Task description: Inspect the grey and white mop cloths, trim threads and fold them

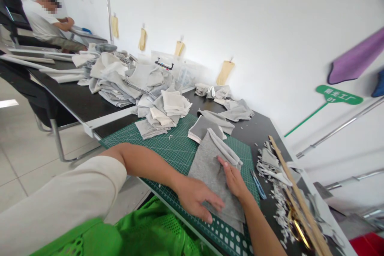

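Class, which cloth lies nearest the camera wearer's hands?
The large grey cloth on the green mat; only it has the left hand and right hand over it.

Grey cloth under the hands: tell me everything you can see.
The grey cloth looks like soft, mottled knit, lying mostly flat and slanted on the green cutting mat. Folded or rolled layers form a paler ridge along its far right side. The left hand and right hand are over it; exact contact is unclear.
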Demonstrator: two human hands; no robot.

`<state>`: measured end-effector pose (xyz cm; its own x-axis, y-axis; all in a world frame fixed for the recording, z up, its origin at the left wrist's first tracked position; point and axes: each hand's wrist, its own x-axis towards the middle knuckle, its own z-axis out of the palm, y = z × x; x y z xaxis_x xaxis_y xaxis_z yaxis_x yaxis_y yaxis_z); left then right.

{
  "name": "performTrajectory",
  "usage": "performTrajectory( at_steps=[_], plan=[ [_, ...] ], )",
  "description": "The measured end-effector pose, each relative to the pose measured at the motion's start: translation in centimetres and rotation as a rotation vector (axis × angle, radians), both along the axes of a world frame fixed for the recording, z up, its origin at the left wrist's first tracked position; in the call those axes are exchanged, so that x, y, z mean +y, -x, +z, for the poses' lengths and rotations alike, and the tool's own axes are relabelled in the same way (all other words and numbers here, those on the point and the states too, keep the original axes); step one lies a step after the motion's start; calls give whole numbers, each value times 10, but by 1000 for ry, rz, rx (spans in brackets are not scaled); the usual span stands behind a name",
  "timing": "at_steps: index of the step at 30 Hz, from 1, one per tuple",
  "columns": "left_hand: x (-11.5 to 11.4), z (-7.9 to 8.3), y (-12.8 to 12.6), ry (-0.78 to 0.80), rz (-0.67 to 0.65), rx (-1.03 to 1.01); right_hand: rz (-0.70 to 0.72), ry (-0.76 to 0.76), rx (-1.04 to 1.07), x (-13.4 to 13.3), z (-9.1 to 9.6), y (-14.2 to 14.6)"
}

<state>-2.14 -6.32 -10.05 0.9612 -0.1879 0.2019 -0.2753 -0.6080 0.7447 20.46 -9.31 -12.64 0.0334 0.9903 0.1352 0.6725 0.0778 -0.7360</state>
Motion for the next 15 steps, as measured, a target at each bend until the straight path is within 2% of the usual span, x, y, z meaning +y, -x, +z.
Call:
performTrajectory(
  at_steps=[2, 3, 5, 8, 9, 10, 12, 14, 15],
  plan=[
    [-10, 6, 7, 124, -257, 82, -1, -3, -1, 0, 0, 0],
    [-12, 10, 9, 141, -284, 51, -1, -4, -1, -1, 0, 0],
    [-12, 17, 10, 88, -194, -56, -2, -5, 0, -1, 1, 0],
    [-6, 21, 5, -153, 101, -101, -4, -7, 4, -2, 3, 0],
    [-4, 20, 4, -217, 141, -75, -6, -7, 6, -2, 3, 1],
    [-5, 18, 3, -246, 119, -39, -7, -5, 8, -2, 4, 1],
    [-10, 13, 3, -189, -52, 26, -9, 0, 17, -2, 5, 1],
    [-16, 9, 6, -99, -231, 10, -12, 3, 35, -3, 5, 1],
    [-18, 9, 6, -89, -255, -36, -15, 3, 47, -3, 4, 1]
  ],
)
